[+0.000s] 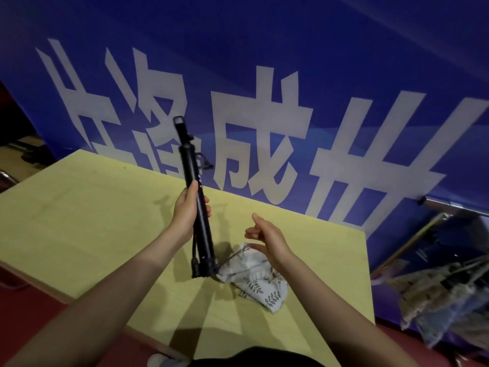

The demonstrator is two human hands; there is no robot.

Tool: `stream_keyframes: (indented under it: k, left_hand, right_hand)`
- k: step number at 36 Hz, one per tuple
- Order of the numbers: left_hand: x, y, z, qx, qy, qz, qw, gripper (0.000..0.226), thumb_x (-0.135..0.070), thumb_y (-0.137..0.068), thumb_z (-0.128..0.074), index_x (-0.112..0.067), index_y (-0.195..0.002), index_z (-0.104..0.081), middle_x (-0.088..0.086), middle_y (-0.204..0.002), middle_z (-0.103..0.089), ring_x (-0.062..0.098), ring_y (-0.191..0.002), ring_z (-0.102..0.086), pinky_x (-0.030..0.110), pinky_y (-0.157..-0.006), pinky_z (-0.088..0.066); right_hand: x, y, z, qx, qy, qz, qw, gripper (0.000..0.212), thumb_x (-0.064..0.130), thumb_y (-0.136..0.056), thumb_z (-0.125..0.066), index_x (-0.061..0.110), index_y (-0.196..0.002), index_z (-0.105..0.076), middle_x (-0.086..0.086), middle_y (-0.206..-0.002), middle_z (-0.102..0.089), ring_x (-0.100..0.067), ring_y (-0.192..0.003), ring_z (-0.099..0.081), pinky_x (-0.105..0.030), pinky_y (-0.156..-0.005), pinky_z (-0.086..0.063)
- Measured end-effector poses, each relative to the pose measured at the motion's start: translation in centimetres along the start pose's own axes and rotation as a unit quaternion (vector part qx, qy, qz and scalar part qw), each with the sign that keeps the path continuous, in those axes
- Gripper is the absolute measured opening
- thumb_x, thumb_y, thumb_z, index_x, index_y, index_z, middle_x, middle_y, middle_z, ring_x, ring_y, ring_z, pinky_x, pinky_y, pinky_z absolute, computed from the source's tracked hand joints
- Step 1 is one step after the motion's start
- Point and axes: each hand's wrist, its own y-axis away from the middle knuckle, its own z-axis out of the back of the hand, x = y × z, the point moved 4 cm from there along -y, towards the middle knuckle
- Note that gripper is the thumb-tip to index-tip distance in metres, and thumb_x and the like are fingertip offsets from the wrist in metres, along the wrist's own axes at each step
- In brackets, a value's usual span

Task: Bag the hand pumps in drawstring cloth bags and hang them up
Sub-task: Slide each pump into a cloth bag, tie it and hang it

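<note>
My left hand [188,211] grips a long black hand pump [194,186] round the middle of its barrel and holds it nearly upright over the yellow table [79,221]. The pump's handle end points up and away, and its foot and hose end hang just above the tabletop. A white drawstring cloth bag [254,279] with a leaf print lies crumpled on the table to the right of the pump's lower end. My right hand [267,241] hovers above the bag with its fingers loosely curled, holding nothing.
A blue banner [344,75] with large white characters stands right behind the table. At the right, a metal rack [412,239] carries several cloth bags [444,295] hanging low. Dark items lie on the floor at the far left [29,152].
</note>
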Motion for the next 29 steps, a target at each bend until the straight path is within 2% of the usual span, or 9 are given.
stream_keyframes:
  k: [3,7,10,12,15,18,24,26,29]
  left_hand:
    - [0.4,0.5,0.3,0.076,-0.083,0.029,0.993,0.048,-0.055,-0.099,-0.034,-0.012,-0.094,-0.054,0.004,-0.063,-0.054,0.019,-0.046,-0.049,0.028,-0.048,-0.043]
    - [1.5,1.7,0.4,0.157,-0.195,0.050,0.967,0.051,-0.052,-0.100,-0.031,-0.009,-0.088,-0.055,0.007,-0.059,-0.056,0.021,-0.044,-0.050,0.029,-0.046,-0.042]
    - [2.2,2.7,0.1,0.210,-0.243,0.050,0.946,0.051,-0.048,-0.101,-0.031,-0.007,-0.087,-0.057,0.009,-0.060,-0.058,0.023,-0.046,-0.051,0.031,-0.049,-0.043]
    - [2.6,3.4,-0.3,0.245,-0.248,0.049,0.936,0.049,-0.047,-0.102,-0.030,-0.008,-0.090,-0.057,0.011,-0.063,-0.058,0.024,-0.047,-0.052,0.031,-0.050,-0.045]
    - [2.9,4.1,-0.8,0.264,-0.237,0.049,0.934,0.044,-0.045,-0.103,-0.029,-0.012,-0.094,-0.056,0.012,-0.065,-0.058,0.025,-0.047,-0.053,0.031,-0.049,-0.045]
    - [3.5,4.4,-1.0,0.283,-0.232,0.043,0.930,0.041,-0.044,-0.103,-0.030,-0.013,-0.098,-0.055,0.013,-0.068,-0.059,0.025,-0.048,-0.053,0.031,-0.048,-0.046]
    - [5.0,4.2,-1.6,0.247,-0.218,0.058,0.942,0.036,-0.038,-0.104,-0.032,-0.007,-0.105,-0.052,0.015,-0.077,-0.069,0.029,-0.058,-0.063,0.030,-0.054,-0.050]
    - [5.6,3.9,-1.5,0.220,-0.212,0.053,0.951,0.031,-0.036,-0.104,-0.033,-0.011,-0.098,-0.050,0.020,-0.094,-0.070,0.032,-0.074,-0.068,0.034,-0.065,-0.051]
    - [5.8,3.6,-1.2,0.204,-0.166,0.050,0.964,0.032,-0.035,-0.104,-0.032,-0.010,-0.102,-0.051,0.012,-0.114,-0.065,0.018,-0.083,-0.069,0.027,-0.069,-0.052]
  right_hand:
    - [2.1,-0.8,0.4,-0.018,0.042,0.039,0.998,0.031,0.042,-0.096,-0.052,0.011,-0.102,-0.055,-0.010,-0.096,-0.059,-0.019,-0.089,-0.062,-0.042,-0.087,-0.053]
    - [6.0,-1.9,0.2,-0.028,0.140,0.128,0.981,0.040,0.042,-0.098,-0.047,0.013,-0.125,-0.050,-0.006,-0.120,-0.055,-0.018,-0.107,-0.056,-0.037,-0.088,-0.050]
    - [8.8,-3.1,0.3,-0.027,0.208,0.194,0.958,0.055,0.048,-0.098,-0.043,0.023,-0.146,-0.035,-0.001,-0.143,-0.042,-0.015,-0.127,-0.043,-0.036,-0.105,-0.040]
    - [10.0,-3.6,0.5,-0.008,0.260,0.221,0.940,0.054,0.051,-0.099,-0.039,0.029,-0.147,-0.034,0.002,-0.149,-0.036,-0.013,-0.135,-0.036,-0.035,-0.111,-0.032]
    - [10.6,-3.8,0.7,0.049,0.318,0.210,0.923,0.038,0.044,-0.100,-0.041,0.020,-0.126,-0.054,0.003,-0.123,-0.057,-0.011,-0.113,-0.052,-0.032,-0.101,-0.041]
    - [10.1,-3.5,0.7,0.092,0.343,0.209,0.911,0.027,0.040,-0.098,-0.051,0.016,-0.107,-0.058,0.007,-0.090,-0.056,-0.006,-0.082,-0.053,-0.022,-0.076,-0.042]
    - [8.7,-3.9,2.4,-0.017,0.333,0.232,0.914,0.040,0.052,-0.085,-0.064,0.012,-0.083,-0.062,0.003,-0.067,-0.050,-0.011,-0.062,-0.048,-0.030,-0.062,-0.037]
    - [8.6,-4.0,3.0,-0.047,0.377,0.225,0.897,0.041,0.056,-0.082,-0.065,0.018,-0.070,-0.057,0.006,-0.059,-0.048,-0.010,-0.054,-0.045,-0.029,-0.056,-0.033]
    - [8.7,-3.8,3.9,-0.074,0.432,0.225,0.870,0.050,0.060,-0.080,-0.065,0.022,-0.059,-0.042,0.003,-0.055,-0.041,-0.015,-0.053,-0.038,-0.031,-0.054,-0.025]
